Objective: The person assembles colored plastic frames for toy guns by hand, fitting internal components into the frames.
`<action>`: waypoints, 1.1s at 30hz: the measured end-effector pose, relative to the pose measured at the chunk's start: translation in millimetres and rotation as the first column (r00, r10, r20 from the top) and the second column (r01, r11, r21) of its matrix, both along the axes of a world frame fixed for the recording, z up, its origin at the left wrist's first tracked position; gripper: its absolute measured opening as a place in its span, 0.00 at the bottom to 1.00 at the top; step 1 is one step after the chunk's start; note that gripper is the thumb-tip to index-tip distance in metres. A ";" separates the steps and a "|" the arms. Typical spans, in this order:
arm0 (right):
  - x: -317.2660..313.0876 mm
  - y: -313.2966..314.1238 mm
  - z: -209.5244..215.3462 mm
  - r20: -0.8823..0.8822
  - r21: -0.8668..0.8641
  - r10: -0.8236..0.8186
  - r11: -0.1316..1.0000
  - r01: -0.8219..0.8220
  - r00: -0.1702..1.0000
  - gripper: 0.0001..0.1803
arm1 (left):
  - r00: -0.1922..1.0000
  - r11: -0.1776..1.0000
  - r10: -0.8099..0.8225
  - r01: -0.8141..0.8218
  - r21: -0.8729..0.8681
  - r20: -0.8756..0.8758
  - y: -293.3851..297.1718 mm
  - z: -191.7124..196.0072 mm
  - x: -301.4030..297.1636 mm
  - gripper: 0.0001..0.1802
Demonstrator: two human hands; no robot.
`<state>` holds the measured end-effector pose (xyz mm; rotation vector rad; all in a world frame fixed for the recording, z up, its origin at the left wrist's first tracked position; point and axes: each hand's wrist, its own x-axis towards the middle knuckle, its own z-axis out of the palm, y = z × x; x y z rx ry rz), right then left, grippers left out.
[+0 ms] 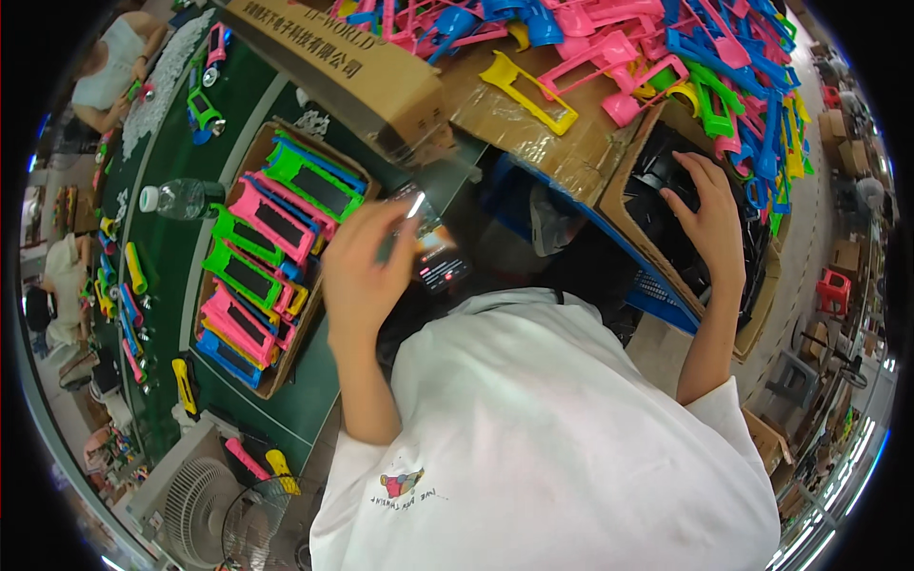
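Note:
My left hand (367, 262) is raised beside a phone (446, 262) with a lit screen. Its fingers are bent and blurred by motion, and whether anything is between them cannot be made out. Over on the right, my right hand (706, 209) reaches into a cardboard box (624, 176) of glossy black plastic parts (657, 157). Thumb and fingers are apart there, resting on or just above the parts. Left of my left hand, a carton (271, 385) holds rows of pink, green, blue and yellow plastic frames (252, 271) with black inserts.
A heap of coloured plastic parts (609, 48) covers the far right, with a yellow frame (528, 90) on cardboard. A long carton (347, 71) stands behind the phone. On the green table (162, 276) are a bottle (181, 200) and a yellow cutter (184, 385). A fan (200, 504) stands lower left.

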<state>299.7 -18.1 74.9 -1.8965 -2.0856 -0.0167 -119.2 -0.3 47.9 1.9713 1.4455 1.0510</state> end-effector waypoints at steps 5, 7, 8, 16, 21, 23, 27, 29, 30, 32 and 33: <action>3.1 7.2 -17.2 0.083 -0.136 0.002 0.991 0.009 0.997 0.20 | 0.988 0.973 -0.143 0.151 0.177 -0.059 59.2 -47.0 79.5 0.18; 0.4 8.2 -18.1 0.087 -0.067 0.020 0.998 -0.014 0.996 0.12 | 0.972 0.967 -0.123 0.162 0.197 -0.198 69.4 -63.7 115.1 0.25; 2.7 6.1 -18.4 0.080 -0.067 0.039 0.997 -0.034 0.996 0.12 | 0.959 0.976 -0.078 0.129 0.173 -0.271 72.2 -68.6 133.9 0.27; -9.0 -2.9 -13.9 -0.019 -0.100 -0.039 0.994 0.037 0.999 0.12 | 0.945 0.997 0.004 0.020 0.071 -0.326 81.7 -84.3 168.5 0.29; -12.5 2.0 -11.5 -0.005 -0.157 -0.047 0.987 0.046 0.999 0.16 | 0.965 0.954 0.071 0.008 0.299 -0.251 93.3 -96.5 173.5 0.27; -11.5 3.3 -10.2 0.010 -0.169 -0.017 0.986 0.019 1.000 0.17 | 0.975 0.954 0.040 0.028 0.299 -0.218 94.5 -98.8 176.0 0.26; -9.6 0.6 -7.4 -0.061 -0.181 -0.071 0.982 0.059 0.996 0.25 | 0.958 0.983 0.011 0.043 0.181 -0.286 90.1 -86.4 178.2 0.26; -12.5 2.3 -6.4 -0.083 -0.179 -0.094 0.981 0.078 0.992 0.27 | 0.954 0.991 -0.003 0.042 0.124 -0.300 87.4 -82.4 174.8 0.26; -16.1 2.5 -5.1 -0.167 -0.161 -0.180 0.975 0.153 0.970 0.27 | 0.961 0.985 0.023 0.026 0.172 -0.276 85.5 -81.7 173.6 0.25; -14.3 0.1 -5.2 -0.243 -0.157 -0.268 0.959 0.234 0.932 0.28 | 0.968 0.977 0.041 0.013 0.211 -0.247 80.8 -76.4 172.3 0.24; -6.8 -0.9 -5.9 -0.266 -0.215 -0.275 0.951 0.221 0.924 0.28 | 0.977 0.977 0.044 0.002 0.211 -0.211 78.3 -73.4 173.3 0.23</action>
